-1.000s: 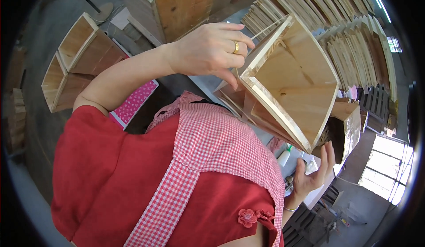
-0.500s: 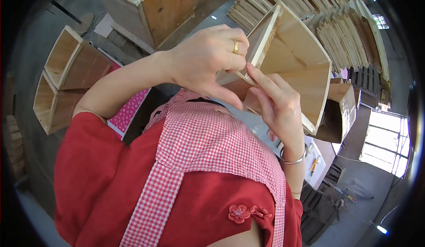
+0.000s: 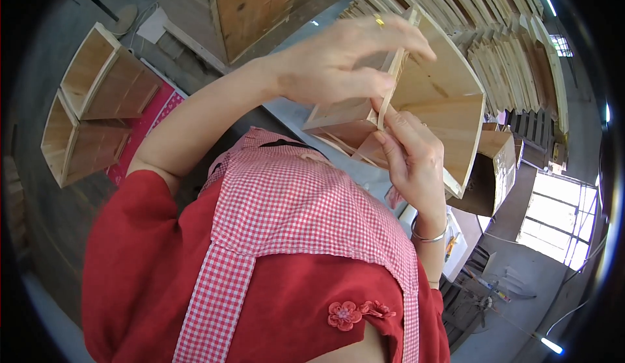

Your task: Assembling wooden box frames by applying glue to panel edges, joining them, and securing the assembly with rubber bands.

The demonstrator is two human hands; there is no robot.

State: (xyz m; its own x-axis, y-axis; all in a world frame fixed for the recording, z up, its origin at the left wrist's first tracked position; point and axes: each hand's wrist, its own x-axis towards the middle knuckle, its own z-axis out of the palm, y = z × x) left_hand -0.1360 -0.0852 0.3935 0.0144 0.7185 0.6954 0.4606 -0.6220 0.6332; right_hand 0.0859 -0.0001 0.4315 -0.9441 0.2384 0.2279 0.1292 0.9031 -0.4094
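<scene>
In front of me stands a pale wooden box (image 3: 449, 93) with slanted sides and an upright middle board (image 3: 395, 70). My left hand (image 3: 335, 60), with a gold ring, reaches over this board's edge. Its fingers are stretched out and slightly blurred, the thumb apart from them and close to the edge. Lower down, my right hand (image 3: 416, 158) has its thumb and fingers closed around the near end of the same edge. A silver bangle (image 3: 431, 236) circles the right wrist. The inside of the box's left compartment is partly hidden by my left hand.
Two joined wooden boxes (image 3: 97, 102) stand at the left on a pink patterned surface (image 3: 146, 125). A large wooden cabinet (image 3: 241, 14) is behind. Stacked wooden panels (image 3: 508, 70) fill the far right, with an open cardboard box (image 3: 488, 174) below them.
My left hand has gone from curled fingers near the right hand to stretched fingers farther up the board's edge. The right hand stays at the edge's near end.
</scene>
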